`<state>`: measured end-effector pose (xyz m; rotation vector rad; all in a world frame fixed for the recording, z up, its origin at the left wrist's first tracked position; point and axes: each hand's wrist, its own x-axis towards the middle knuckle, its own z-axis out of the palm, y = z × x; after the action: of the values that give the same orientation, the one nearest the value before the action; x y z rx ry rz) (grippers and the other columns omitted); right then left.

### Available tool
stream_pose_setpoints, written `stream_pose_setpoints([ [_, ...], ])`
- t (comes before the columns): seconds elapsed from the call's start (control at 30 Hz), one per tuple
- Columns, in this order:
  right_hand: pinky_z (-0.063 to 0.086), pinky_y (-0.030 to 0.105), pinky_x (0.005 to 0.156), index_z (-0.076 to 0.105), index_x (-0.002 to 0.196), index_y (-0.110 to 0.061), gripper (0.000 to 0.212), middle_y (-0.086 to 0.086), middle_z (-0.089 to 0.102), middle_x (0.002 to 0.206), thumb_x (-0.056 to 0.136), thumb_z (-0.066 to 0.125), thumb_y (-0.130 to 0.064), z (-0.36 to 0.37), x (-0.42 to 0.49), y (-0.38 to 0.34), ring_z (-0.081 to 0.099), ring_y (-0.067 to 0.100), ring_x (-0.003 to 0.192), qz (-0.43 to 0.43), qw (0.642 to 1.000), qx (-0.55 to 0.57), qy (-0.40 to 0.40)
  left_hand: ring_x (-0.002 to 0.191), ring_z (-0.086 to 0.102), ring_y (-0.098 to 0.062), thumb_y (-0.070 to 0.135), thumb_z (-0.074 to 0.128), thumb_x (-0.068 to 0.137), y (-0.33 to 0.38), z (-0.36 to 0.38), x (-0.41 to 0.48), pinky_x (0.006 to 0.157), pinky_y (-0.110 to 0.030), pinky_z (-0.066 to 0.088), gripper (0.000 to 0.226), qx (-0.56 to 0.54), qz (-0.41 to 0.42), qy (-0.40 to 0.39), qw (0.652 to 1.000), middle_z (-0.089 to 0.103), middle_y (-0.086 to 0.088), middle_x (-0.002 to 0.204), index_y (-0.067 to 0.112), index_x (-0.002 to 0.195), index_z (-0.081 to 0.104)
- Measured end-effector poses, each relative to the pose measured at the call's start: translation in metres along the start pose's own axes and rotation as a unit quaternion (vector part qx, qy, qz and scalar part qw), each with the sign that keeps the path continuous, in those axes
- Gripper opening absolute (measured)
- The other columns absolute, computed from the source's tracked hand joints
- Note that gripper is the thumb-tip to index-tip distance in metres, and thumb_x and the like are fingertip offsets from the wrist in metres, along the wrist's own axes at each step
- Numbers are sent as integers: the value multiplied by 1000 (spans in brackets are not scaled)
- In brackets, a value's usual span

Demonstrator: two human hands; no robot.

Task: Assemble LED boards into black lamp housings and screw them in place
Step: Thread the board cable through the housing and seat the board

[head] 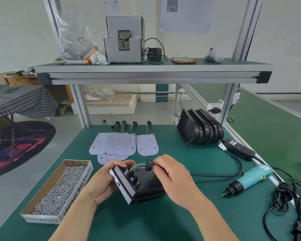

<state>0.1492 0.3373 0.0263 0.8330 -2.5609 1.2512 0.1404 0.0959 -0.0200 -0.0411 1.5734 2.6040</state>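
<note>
left hand (101, 183) holds housing (144, 188), right hand (172, 176) grommet (149, 165)

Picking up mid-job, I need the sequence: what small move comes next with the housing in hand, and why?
Probably seat the round black grommet into the back of the black plastic lamp housing: the right hand pinches the grommet, its yellow, green and blue wires run into the housing, and the left hand holds the housing steady.

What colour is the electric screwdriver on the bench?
The electric screwdriver is teal with a black nose, clearest in the head view.
</note>
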Motion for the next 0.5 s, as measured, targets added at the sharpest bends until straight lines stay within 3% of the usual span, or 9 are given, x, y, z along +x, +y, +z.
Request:
stream_pose_setpoints([
  [0.1, 46, 37, 74, 50, 96, -28, 14, -8, 43, 87, 106, 41, -33, 4, -1, -4, 44, 16, 78, -19, 993, -116, -13, 115, 65, -35, -32, 34, 70, 2, -10, -7, 97, -49, 55, 65, 35, -13, 20, 999, 64, -27, 128, 7, 97, 77],
  [0.17, 48, 39, 71, 54, 101, -30, 14, -4, 43, 87, 105, 40, -31, 8, -2, -7, 45, 18, 76, -25, 985, -170, -10, 123, 61, -32, -33, 30, 76, 9, -9, -12, 104, -45, 48, 69, 112, 9, 75, 991, 69, -19, 123, 9, 109, 73],
  [0.23, 47, 37, 66, 58, 109, -36, 21, -5, 45, 86, 103, 41, -26, 13, -3, -12, 47, 16, 75, -37, 983, -182, -2, 129, 57, -22, -27, 36, 85, 21, -2, -21, 105, -27, 43, 63, 217, 82, 155, 960, 70, -5, 121, 17, 117, 67],
  [0.27, 45, 36, 63, 60, 111, -38, 25, -6, 46, 84, 101, 42, -24, 15, -3, -15, 49, 15, 75, -42, 982, -186, 0, 130, 55, -14, -17, 45, 90, 27, 5, -30, 101, -19, 41, 56, 270, 128, 158, 941, 69, 4, 124, 24, 121, 64],
  [0.33, 44, 36, 58, 65, 110, -38, 28, -6, 46, 82, 97, 46, -21, 20, -2, -22, 52, 16, 76, -56, 978, -199, -2, 131, 48, 5, 21, 60, 92, 30, 25, -47, 104, -12, 35, 48, 421, 158, 57, 891, 62, 20, 131, 39, 136, 54],
  [0.4, 45, 37, 56, 67, 103, -29, 25, -6, 48, 80, 89, 51, -17, 24, 0, -28, 53, 19, 76, -79, 975, -209, -3, 129, 39, 17, 44, 55, 92, 18, 44, -57, 106, -6, 27, 56, 549, 115, -43, 827, 51, 33, 135, 43, 146, 40],
  [0.43, 46, 38, 60, 64, 99, -25, 21, -6, 51, 82, 86, 51, -14, 26, 0, -30, 53, 20, 78, -79, 978, -195, -6, 124, 40, 20, 42, 53, 97, 12, 53, -60, 102, -4, 27, 50, 566, 103, -52, 816, 51, 37, 129, 44, 145, 39],
  [0.5, 47, 38, 70, 55, 99, -22, 17, -8, 62, 90, 86, 52, -11, 28, 0, -32, 55, 19, 83, -66, 986, -151, -10, 99, 56, 10, 28, 47, 104, 6, 65, -62, 88, -11, 40, 26, 535, 108, -35, 837, 62, 31, 100, 43, 124, 52],
])
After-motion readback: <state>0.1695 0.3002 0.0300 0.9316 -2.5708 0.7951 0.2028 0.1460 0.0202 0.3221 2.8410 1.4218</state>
